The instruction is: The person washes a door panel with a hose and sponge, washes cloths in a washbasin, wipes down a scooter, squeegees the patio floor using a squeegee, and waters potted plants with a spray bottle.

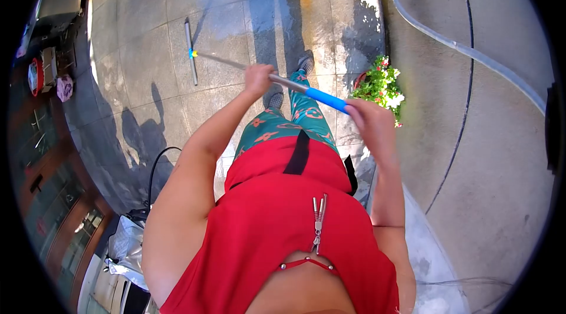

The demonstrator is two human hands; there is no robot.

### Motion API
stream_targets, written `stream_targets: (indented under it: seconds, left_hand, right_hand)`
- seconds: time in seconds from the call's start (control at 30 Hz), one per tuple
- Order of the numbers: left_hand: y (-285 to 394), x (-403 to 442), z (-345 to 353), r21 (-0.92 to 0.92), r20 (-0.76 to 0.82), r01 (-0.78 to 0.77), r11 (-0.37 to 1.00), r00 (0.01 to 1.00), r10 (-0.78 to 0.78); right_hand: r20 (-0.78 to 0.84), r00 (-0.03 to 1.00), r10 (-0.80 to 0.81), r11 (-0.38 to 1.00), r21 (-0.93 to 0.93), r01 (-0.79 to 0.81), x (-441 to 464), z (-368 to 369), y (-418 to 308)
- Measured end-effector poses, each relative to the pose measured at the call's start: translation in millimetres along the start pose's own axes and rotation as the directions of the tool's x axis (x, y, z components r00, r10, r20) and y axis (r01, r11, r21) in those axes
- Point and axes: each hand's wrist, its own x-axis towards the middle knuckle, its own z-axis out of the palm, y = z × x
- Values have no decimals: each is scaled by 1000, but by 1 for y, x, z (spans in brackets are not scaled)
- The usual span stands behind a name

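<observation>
A long metal pole (pixel 288 83) with a blue grip (pixel 326 99) runs across in front of my body. At its far end, on the tiled floor, is a grey squeegee head (pixel 194 66) with a blue and yellow joint. My left hand (pixel 259 80) is closed around the metal part of the pole. Closed on the end of the blue grip is my right hand (pixel 372 122), at the right of the view.
A potted plant (pixel 382 89) with red flowers stands right of my feet. A pale hose (pixel 448 43) and a dark cable (pixel 470 78) lie farther right. Glass-paned wooden doors (pixel 65 196) line the left, with a silver bag (pixel 127 249) near them.
</observation>
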Motion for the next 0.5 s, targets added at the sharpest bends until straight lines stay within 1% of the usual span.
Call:
stream_targets:
  seconds: [0.03, 0.07, 0.1, 0.13, 0.17, 0.2, 0.27, 0.33, 0.37, 0.4, 0.43, 0.47, 0.5]
  left_hand:
    - [23, 3, 6, 18, -9, -111, 994, 994, 111]
    - [49, 6, 13, -128, 6, -148, 981, 989, 150]
    - [79, 6, 18, -156, -4, -199, 968, 980, 201]
    - [108, 6, 24, -176, 62, -220, 960, 970, 234]
    - [137, 6, 34, -275, 44, -262, 925, 958, 285]
    - [167, 4, 30, -270, -5, -364, 891, 926, 377]
    - [221, 3, 32, -348, 31, -372, 861, 913, 407]
    - [257, -1, 42, -428, -115, -447, 785, 889, 443]
    - [271, 1, 44, -458, -113, -468, 756, 874, 473]
    - [284, 3, 47, -488, -110, -487, 724, 858, 502]
    - [292, 8, 58, -568, -125, -494, 658, 842, 524]
    - [296, 7, 48, -544, -145, -524, 656, 828, 541]
    - [298, 6, 47, -552, -129, -529, 644, 818, 561]
  right_hand:
    - [29, 979, 202, 979, -16, -202, -16, -21, -4]
    - [-28, 949, 315, 946, -66, -317, -34, -42, -11]
    - [-101, 933, 346, 924, -139, -357, -51, -63, -17]
    - [-170, 926, 338, 923, -130, -361, -73, -81, -12]
    - [-221, 907, 358, 898, -185, -400, -93, -101, -16]
    - [-271, 886, 376, 866, -237, -440, -110, -118, -28]
    - [-351, 860, 370, 808, -334, -485, -134, -142, -57]
    - [-393, 836, 383, 760, -381, -526, -153, -156, -85]
    - [-414, 825, 384, 734, -405, -545, -158, -160, -96]
    - [-417, 837, 355, 726, -441, -528, -159, -158, -108]
    - [-420, 846, 328, 715, -475, -513, -159, -151, -123]
    - [-423, 854, 302, 702, -508, -500, -160, -144, -136]
    - [-409, 885, 223, 738, -522, -428, -162, -137, -140]
